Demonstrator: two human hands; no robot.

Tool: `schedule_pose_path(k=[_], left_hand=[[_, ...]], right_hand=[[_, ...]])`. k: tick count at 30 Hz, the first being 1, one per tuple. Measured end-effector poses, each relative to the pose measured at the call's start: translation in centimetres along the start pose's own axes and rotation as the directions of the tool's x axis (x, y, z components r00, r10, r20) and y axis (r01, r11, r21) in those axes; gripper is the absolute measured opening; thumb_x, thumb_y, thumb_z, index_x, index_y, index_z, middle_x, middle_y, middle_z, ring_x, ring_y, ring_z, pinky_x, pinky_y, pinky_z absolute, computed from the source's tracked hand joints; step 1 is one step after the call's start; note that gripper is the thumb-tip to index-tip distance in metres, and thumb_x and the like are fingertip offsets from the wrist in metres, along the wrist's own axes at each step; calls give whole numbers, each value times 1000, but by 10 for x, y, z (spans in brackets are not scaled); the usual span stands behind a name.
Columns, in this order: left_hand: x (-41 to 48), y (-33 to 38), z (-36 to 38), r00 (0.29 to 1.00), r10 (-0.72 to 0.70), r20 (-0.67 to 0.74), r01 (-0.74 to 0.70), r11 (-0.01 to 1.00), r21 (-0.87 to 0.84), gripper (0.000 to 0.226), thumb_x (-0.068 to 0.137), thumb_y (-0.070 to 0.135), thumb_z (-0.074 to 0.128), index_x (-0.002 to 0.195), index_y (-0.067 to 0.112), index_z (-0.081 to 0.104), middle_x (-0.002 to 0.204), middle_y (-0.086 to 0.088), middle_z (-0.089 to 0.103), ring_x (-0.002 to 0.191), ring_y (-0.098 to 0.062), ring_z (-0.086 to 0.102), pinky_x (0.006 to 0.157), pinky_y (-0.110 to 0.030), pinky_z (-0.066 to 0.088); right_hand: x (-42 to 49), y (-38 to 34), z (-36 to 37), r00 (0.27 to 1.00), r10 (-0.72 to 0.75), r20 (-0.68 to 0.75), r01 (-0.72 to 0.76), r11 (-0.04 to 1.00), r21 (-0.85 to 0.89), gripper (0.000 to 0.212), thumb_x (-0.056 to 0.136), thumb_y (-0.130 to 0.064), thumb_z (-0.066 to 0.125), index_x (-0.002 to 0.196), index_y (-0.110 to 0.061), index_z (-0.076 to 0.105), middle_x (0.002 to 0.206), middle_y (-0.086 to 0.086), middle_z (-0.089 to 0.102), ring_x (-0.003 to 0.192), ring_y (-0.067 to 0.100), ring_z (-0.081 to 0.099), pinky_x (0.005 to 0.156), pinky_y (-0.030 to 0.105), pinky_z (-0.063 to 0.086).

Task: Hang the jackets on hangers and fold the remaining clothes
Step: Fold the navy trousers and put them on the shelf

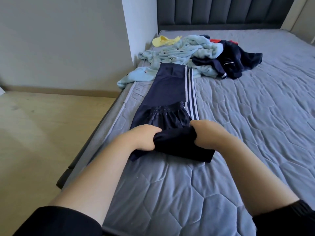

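Fingers (154, 131) of both your hands are curled tight into the near end of the navy track trousers (170, 92), clamping a dark bunched fold of the cloth between them. Your left hand (144, 137) grips the fold's left side and your right hand (208, 132) grips its right side, just below the centre of the frame. The fold rests on the grey quilted bed (255, 116).

Those trousers run away from you up the middle of the frame, lying flat along the bed's left edge, with white stripes down their right side. A gathered elastic band (166, 109) lies across them just above your hands.

Their far end touches a loose heap in the upper middle of the frame. A light blue fleece garment (179, 51) is spread widest there, and a yellow garment (162, 40) sits at its upper left. A dark navy garment (238, 62) with white piping lies crumpled at its right, with a bit of red cloth (214, 40) above it.

A dark padded headboard (221, 11) stands at the top. Pale wooden floor (34, 125) fills the left. Your black sleeves (59, 222) show at the bottom corners.
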State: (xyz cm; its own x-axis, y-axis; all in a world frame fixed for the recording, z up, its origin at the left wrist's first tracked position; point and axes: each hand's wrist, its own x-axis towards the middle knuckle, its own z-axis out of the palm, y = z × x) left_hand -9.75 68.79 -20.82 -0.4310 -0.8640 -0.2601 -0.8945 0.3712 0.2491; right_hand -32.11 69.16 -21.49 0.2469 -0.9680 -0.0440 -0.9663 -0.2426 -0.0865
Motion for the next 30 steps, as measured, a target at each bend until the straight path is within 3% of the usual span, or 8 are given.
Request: schedule_pose_path(k=[5, 9, 13, 18, 22, 24, 27, 30], left_hand=[[-5, -8, -5, 986, 11, 164, -17, 999, 34, 10, 70, -2, 51, 73, 8, 51, 66, -4, 50, 63, -19, 45, 55, -29, 33], [-2, 4, 3, 899, 17, 438, 15, 998, -69, 14, 72, -4, 55, 73, 10, 57, 61, 2, 51, 61, -14, 48, 54, -24, 36], [1, 1, 2, 842, 70, 534, 51, 977, -209, 18, 74, -9, 57, 80, 8, 61, 65, 2, 56, 60, -9, 51, 56, -21, 40], [15, -23, -17, 997, -44, 62, 60, 953, -298, 15, 73, 0, 59, 84, 6, 66, 79, -1, 64, 74, -16, 56, 71, -28, 43], [24, -15, -18, 867, -141, -479, 24, 970, -243, 32, 79, 7, 54, 99, 28, 68, 100, 9, 68, 87, -14, 60, 77, -27, 47], [29, -17, -17, 846, -167, -507, 23, 961, -277, 32, 83, 17, 58, 111, 31, 64, 107, 11, 65, 85, -10, 60, 81, -27, 46], [30, -44, -15, 949, -264, -174, 145, 851, -505, 61, 80, 39, 71, 135, 36, 46, 116, 8, 60, 97, -7, 59, 90, -25, 39], [22, -69, 2, 969, -236, 73, 208, 619, -757, 83, 78, 24, 77, 147, 31, 30, 132, 1, 51, 121, -16, 52, 110, -35, 33]], right_hand=[[-3, 9, -11, 947, -142, 289, 96, 981, 169, 23, 70, -5, 57, 64, -25, 48, 67, -9, 50, 74, 20, 53, 65, 31, 45], [-12, 5, -17, 724, -243, 646, 158, 969, 188, 24, 73, -13, 73, 67, -32, 61, 62, -16, 61, 70, 8, 60, 73, 29, 51], [-11, 13, -26, 646, -333, 687, 96, 928, 359, 29, 77, -2, 71, 71, -30, 64, 63, -20, 65, 62, -3, 61, 64, 15, 46], [7, 35, -16, 946, -67, 318, -56, 931, 361, 14, 81, -8, 68, 91, -18, 70, 88, 1, 69, 87, 19, 64, 84, 33, 50], [17, 39, -2, 988, 151, -42, -111, 864, 491, 18, 81, -5, 63, 71, -19, 68, 65, -3, 62, 69, 15, 60, 60, 25, 44], [22, 44, 6, 970, 225, -88, -119, 761, 638, 21, 80, -5, 64, 68, -20, 69, 58, -8, 62, 59, 8, 58, 55, 20, 43], [27, 51, 20, 933, 356, 48, -197, 396, 897, 8, 80, -4, 71, 82, -11, 74, 58, -4, 67, 52, 7, 63, 54, 20, 50], [30, 55, 36, 897, 345, 276, -319, 73, 945, 15, 80, -9, 73, 95, -4, 71, 73, 10, 72, 61, 19, 68, 62, 29, 55]])
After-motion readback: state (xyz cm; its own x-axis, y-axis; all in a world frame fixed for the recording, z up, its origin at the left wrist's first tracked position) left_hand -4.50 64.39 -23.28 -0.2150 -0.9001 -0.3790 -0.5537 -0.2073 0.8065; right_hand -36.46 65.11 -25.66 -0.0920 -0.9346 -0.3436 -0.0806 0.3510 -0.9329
